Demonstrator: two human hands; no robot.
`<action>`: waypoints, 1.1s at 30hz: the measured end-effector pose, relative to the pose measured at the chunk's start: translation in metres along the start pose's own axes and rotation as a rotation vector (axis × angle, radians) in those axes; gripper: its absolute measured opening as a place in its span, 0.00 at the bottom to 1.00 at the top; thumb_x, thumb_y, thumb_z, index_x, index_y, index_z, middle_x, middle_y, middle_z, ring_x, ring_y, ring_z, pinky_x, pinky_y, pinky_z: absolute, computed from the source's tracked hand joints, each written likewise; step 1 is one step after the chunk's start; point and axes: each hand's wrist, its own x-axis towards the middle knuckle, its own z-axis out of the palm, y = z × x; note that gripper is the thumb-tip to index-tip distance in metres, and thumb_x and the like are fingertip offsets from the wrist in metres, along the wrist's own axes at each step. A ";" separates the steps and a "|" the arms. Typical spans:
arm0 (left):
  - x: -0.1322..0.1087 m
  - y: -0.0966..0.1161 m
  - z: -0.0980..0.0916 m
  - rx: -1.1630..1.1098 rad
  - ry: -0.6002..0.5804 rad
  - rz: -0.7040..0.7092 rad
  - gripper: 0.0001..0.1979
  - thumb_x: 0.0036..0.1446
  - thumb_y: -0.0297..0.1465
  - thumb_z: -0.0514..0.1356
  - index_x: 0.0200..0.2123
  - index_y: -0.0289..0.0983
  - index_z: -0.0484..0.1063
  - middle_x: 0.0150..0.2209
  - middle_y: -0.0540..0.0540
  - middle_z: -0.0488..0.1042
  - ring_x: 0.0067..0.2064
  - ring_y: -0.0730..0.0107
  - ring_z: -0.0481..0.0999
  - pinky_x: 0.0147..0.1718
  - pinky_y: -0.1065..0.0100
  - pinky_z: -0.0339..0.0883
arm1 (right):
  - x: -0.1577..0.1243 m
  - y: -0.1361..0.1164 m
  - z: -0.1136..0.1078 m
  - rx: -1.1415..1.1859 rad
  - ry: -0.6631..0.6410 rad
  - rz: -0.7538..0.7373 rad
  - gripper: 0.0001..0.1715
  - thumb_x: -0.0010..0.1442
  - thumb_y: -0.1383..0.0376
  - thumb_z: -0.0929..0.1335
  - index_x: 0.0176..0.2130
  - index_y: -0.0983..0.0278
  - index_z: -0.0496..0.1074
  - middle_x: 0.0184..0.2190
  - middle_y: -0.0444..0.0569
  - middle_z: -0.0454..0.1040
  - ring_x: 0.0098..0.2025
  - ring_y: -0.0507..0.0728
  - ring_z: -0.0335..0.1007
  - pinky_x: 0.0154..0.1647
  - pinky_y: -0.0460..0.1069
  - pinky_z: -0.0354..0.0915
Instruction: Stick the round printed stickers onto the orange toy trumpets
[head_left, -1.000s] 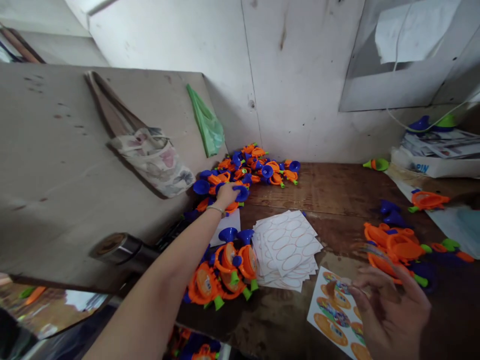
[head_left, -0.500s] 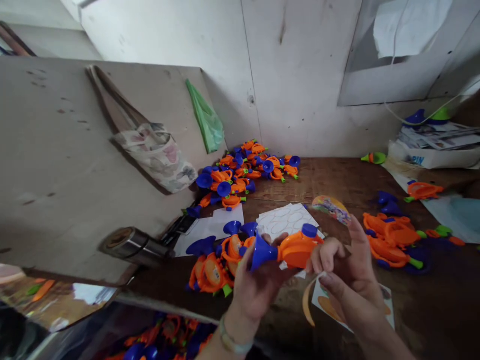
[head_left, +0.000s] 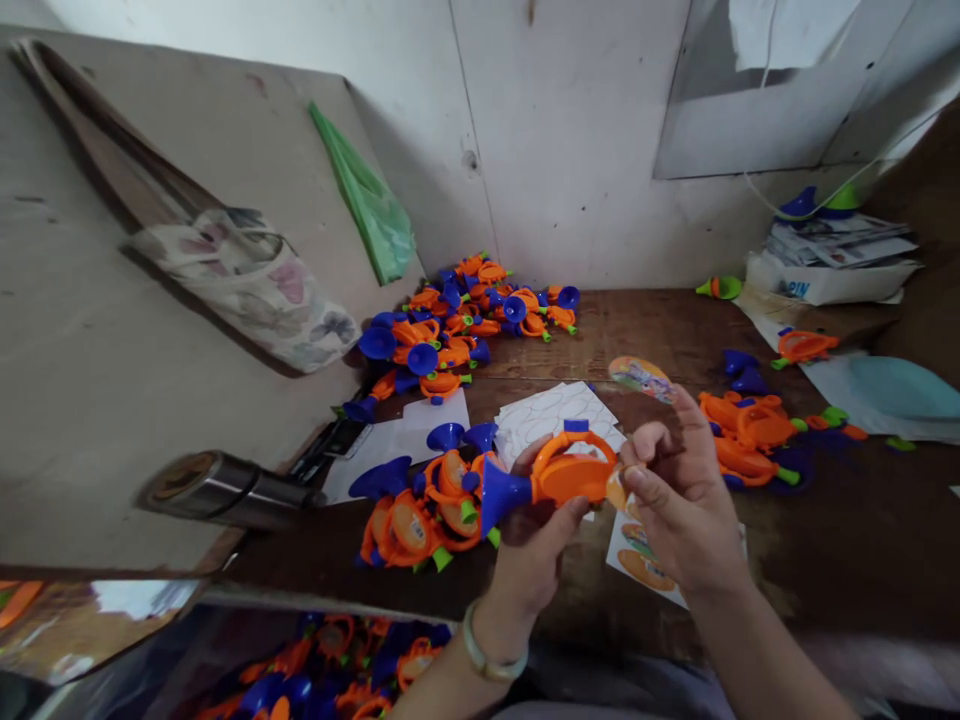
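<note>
We have bare hands, the left hand [head_left: 534, 562] and the right hand [head_left: 679, 510]. Round our left wrist [head_left: 501, 618] we wear a bangle [head_left: 480, 656], smooth, rounded and pale, with a faint green tint. Our right forearm [head_left: 769, 640] is bare down to the picture's edge. Low between our arms shows greyish cloth [head_left: 600, 690], too blurred for us to call it clothing.

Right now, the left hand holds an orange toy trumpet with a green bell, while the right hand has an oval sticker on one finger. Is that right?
Not quite: the bell is blue, not green, as the head view shows. The left hand holds the orange toy trumpet; the right hand has the oval sticker.
</note>
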 end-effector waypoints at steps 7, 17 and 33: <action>0.007 0.005 -0.013 -0.145 -0.181 0.012 0.18 0.47 0.31 0.81 0.36 0.43 0.78 0.60 0.47 0.82 0.65 0.47 0.80 0.64 0.48 0.74 | 0.002 -0.018 -0.013 0.014 0.024 0.013 0.30 0.59 0.60 0.81 0.58 0.41 0.78 0.33 0.38 0.61 0.29 0.50 0.60 0.26 0.42 0.68; -0.003 0.006 0.001 -0.275 -0.165 -0.063 0.46 0.44 0.42 0.81 0.67 0.57 0.72 0.78 0.47 0.62 0.79 0.35 0.59 0.71 0.40 0.67 | -0.016 0.008 0.014 -0.019 0.053 0.039 0.40 0.58 0.67 0.81 0.63 0.41 0.70 0.36 0.36 0.67 0.32 0.49 0.66 0.34 0.42 0.74; -0.010 0.012 -0.003 -0.096 -0.174 0.099 0.37 0.52 0.41 0.79 0.64 0.49 0.74 0.71 0.40 0.72 0.76 0.38 0.65 0.74 0.41 0.63 | -0.020 0.011 0.018 -0.402 0.015 -0.281 0.45 0.65 0.71 0.75 0.70 0.41 0.61 0.38 0.38 0.70 0.35 0.51 0.71 0.32 0.44 0.75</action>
